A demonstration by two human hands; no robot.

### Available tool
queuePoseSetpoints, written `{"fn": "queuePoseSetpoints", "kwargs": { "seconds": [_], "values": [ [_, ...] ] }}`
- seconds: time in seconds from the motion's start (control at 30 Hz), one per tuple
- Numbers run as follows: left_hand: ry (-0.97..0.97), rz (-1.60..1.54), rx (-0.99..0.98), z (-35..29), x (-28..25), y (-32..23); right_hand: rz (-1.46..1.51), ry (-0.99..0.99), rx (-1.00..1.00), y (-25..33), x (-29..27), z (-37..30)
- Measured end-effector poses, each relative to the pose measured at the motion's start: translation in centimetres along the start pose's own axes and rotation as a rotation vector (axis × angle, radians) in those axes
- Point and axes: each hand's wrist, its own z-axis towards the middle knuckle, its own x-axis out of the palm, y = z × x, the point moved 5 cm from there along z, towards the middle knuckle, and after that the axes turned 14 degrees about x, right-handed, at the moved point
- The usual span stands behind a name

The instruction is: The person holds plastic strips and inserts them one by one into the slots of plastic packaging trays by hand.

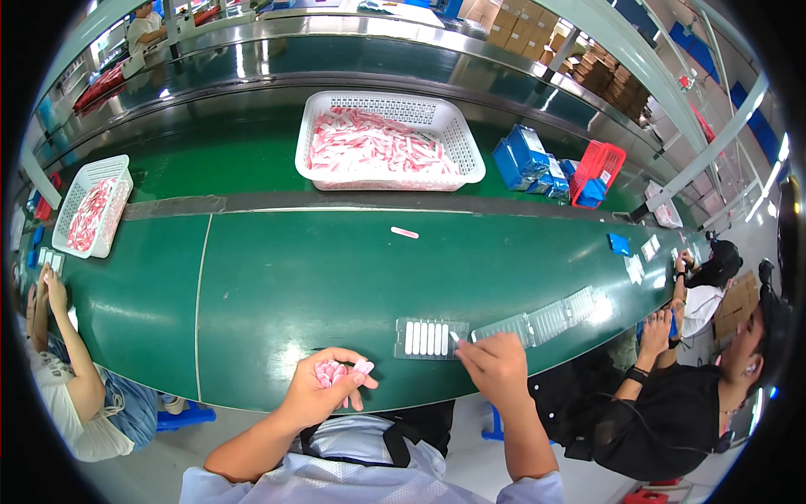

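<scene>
My left hand [312, 393] is closed around a bunch of small pink-and-white strips [329, 373], their rounded ends showing between thumb and fingers. To its right, a clear plastic tray [401, 354] lies on the green table with several white strips [430, 338] side by side in it. My right hand [497, 366] is at that tray's right end, thumb and forefinger pinching one white strip [455, 337]. More clear trays [550, 322] extend in a row beyond my right hand, up toward the right.
A white basket [389, 183] full of pink-and-white strips stands across the table [277, 277]; another basket [105, 239] is at left. One loose strip [405, 233] lies mid-table. Blue packs [527, 151] and a red basket [598, 168] stand farther right. Co-workers sit on both sides.
</scene>
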Motion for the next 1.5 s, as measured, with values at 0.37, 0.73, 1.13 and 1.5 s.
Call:
{"fn": "queuePoseSetpoints", "kwargs": {
  "seconds": [0.37, 0.73, 1.13, 1.5],
  "values": [
    [0.062, -0.027, -0.081, 0.0, 1.7, -0.1, 0.068, 0.001, 0.119, 0.6, -0.8, 0.0],
    [0.116, -0.072, -0.109, 0.4, 3.4, -0.2, 0.766, -0.06, 0.551, 0.1, -0.4, 0.1],
    [0.131, -0.225, -0.331, 0.8, 4.4, 3.1, 0.799, 0.239, 0.496, 3.5, 2.5, -2.3],
    [0.013, 0.012, -0.14, 1.5, 3.1, 1.0, 0.092, -0.265, 0.198, -1.2, -0.6, -1.1]
  ]
}}
